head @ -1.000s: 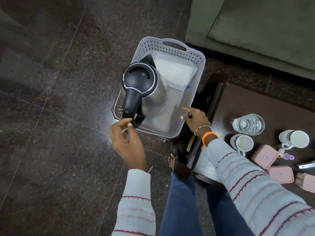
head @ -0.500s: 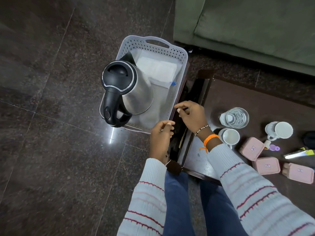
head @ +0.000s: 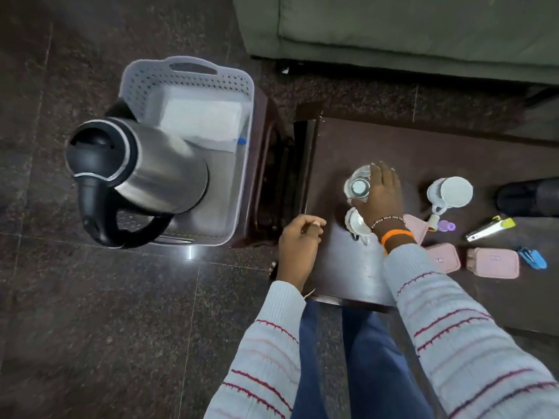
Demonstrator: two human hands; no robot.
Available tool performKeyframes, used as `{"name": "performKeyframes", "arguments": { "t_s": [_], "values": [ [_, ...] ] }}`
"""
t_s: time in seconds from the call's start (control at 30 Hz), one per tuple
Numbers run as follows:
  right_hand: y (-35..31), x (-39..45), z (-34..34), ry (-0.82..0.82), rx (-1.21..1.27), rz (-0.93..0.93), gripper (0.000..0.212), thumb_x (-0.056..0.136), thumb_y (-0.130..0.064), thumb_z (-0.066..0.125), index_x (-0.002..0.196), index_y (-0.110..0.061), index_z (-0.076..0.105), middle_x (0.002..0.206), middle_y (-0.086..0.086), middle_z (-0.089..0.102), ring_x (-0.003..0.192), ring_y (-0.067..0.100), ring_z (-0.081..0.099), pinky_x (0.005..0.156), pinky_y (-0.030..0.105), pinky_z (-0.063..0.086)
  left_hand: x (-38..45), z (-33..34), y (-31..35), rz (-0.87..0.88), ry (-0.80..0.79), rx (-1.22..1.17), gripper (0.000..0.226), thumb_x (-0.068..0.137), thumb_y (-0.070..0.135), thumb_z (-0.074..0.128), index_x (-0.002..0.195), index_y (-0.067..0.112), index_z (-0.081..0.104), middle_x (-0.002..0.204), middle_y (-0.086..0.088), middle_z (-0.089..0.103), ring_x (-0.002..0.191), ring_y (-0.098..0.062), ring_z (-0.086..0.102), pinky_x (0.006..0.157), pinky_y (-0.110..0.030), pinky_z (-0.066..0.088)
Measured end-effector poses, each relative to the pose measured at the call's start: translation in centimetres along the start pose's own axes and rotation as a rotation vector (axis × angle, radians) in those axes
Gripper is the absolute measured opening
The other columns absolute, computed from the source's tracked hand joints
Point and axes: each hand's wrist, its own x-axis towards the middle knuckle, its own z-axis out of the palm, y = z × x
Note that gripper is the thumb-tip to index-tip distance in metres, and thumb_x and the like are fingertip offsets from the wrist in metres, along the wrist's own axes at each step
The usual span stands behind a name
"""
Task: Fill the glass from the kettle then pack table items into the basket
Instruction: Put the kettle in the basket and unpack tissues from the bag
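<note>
I see the right hand (head: 381, 197) w/ fingers wrapped round the clear water-filled glass (head: 358, 186) on the dark wooden counter (head: 423, 152). Left hand (head: 298, 241) loosely curled, holding nothing, at counter's edge. Steel kettle w/ black handle (head: 136, 173) stands in the grey perforated plastic basket (head: 187, 86), beside the counter.

Dark speckled polished stone floor (head: 90, 297) left of the hands; olive green upholstered sofa (head: 408, 28) beyond them; dark brown wooden table (head: 438, 152) beneath.
</note>
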Motion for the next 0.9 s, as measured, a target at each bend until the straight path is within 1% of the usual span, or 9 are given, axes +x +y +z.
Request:
{"name": "performKeyframes", "arguments": {
  "t_s": [0.07, 0.13, 0.27, 0.4, 0.47, 0.57, 0.73, 0.8, 0.9],
  "values": [
    [1.2, 1.0, 0.4, -0.087, -0.021, 0.008, 0.097, 0.073, -0.026, 0.076, 0.147, -0.008, 0.016, 0.157, 0.01, 0.016, 0.145, 0.029, 0.013, 0.119, 0.044, 0.016, -0.1, 1.3, -0.3, -0.005, -0.021, 0.04, 0.02, 0.092, 0.01, 0.048, 0.084, 0.019, 0.065, 0.074, 0.01, 0.058, 0.069, -0.004, 0.053, 0.067, -0.015, 0.041],
    [2.0, 1.8, 0.7, -0.139, -0.028, -0.034, 0.103, 0.072, -0.026, 0.077, 0.148, -0.007, 0.009, 0.157, 0.01, 0.012, 0.145, 0.029, 0.013, 0.119, 0.041, 0.018, 0.0, 2.5, -0.5, 0.003, -0.02, 0.05, 0.024, 0.091, 0.009, 0.049, 0.078, 0.023, 0.064, 0.072, 0.011, 0.058, 0.066, -0.003, 0.053, 0.063, -0.01, 0.042],
    [3.0, 2.6, 1.0, -0.074, -0.052, -0.1, 0.097, 0.069, -0.022, 0.077, 0.145, -0.008, 0.019, 0.144, 0.014, 0.032, 0.129, 0.034, 0.035, 0.104, 0.041, 0.037, -0.1, 4.3, -1.2, 0.011, -0.005, 0.061, 0.03, 0.09, 0.01, 0.05, 0.071, 0.029, 0.063, 0.068, 0.013, 0.059, 0.063, 0.0, 0.054, 0.058, -0.004, 0.042],
    [3.6, 2.6, 0.3, -0.048, 0.013, -0.112, 0.088, 0.065, -0.019, 0.076, 0.139, -0.007, 0.03, 0.137, 0.013, 0.038, 0.123, 0.034, 0.04, 0.095, 0.043, 0.045, -0.5, 5.6, -1.8, -0.01, 0.006, 0.1, 0.029, 0.091, 0.014, 0.05, 0.072, 0.03, 0.064, 0.072, 0.009, 0.06, 0.068, -0.007, 0.055, 0.07, -0.019, 0.046],
    [4.1, 2.3, -0.4, -0.013, 0.069, -0.107, 0.087, 0.064, -0.019, 0.076, 0.138, -0.008, 0.031, 0.136, 0.011, 0.039, 0.123, 0.032, 0.041, 0.094, 0.042, 0.047, -0.7, 6.4, -1.8, -0.009, 0.006, 0.112, 0.028, 0.091, 0.014, 0.05, 0.073, 0.03, 0.064, 0.073, 0.008, 0.06, 0.07, -0.008, 0.055, 0.071, -0.021, 0.046],
    [5.1, 1.7, -2.4, 0.072, 0.154, -0.11, 0.087, 0.062, -0.017, 0.075, 0.138, -0.008, 0.033, 0.134, 0.012, 0.042, 0.119, 0.032, 0.044, 0.096, 0.04, 0.045, -1.2, 8.2, -1.2, 0.009, 0.001, 0.1, 0.027, 0.091, 0.009, 0.049, 0.074, 0.025, 0.063, 0.071, 0.009, 0.059, 0.068, -0.005, 0.054, 0.062, -0.007, 0.045],
    [7.9, 0.7, -7.6, 0.223, 0.228, -0.083, 0.087, 0.059, -0.015, 0.075, 0.137, -0.007, 0.037, 0.132, 0.014, 0.044, 0.116, 0.034, 0.047, 0.097, 0.036, 0.04, -2.5, 12.0, -0.1, -0.003, -0.063, 0.111, 0.024, 0.091, 0.012, 0.05, 0.078, 0.025, 0.065, 0.074, 0.007, 0.061, 0.069, -0.01, 0.054, 0.07, -0.021, 0.045],
    [9.7, 0.7, -9.6, 0.269, 0.24, -0.047, 0.087, 0.059, -0.016, 0.077, 0.136, -0.007, 0.037, 0.132, 0.013, 0.044, 0.116, 0.033, 0.047, 0.096, 0.034, 0.038, -2.8, 13.8, 0.2, -0.001, -0.095, 0.121, 0.026, 0.091, 0.013, 0.049, 0.077, 0.028, 0.065, 0.077, 0.007, 0.062, 0.072, -0.01, 0.055, 0.068, -0.017, 0.045],
    [13.2, 1.2, -12.2, 0.313, 0.208, -0.031, 0.087, 0.059, -0.018, 0.078, 0.135, -0.005, 0.039, 0.133, 0.015, 0.044, 0.117, 0.033, 0.047, 0.1, 0.031, 0.033, -3.4, 16.6, 0.6, 0.012, -0.106, 0.113, 0.027, 0.09, 0.011, 0.048, 0.074, 0.027, 0.064, 0.075, 0.01, 0.061, 0.068, -0.008, 0.053, 0.057, -0.005, 0.042]
  ]
}}
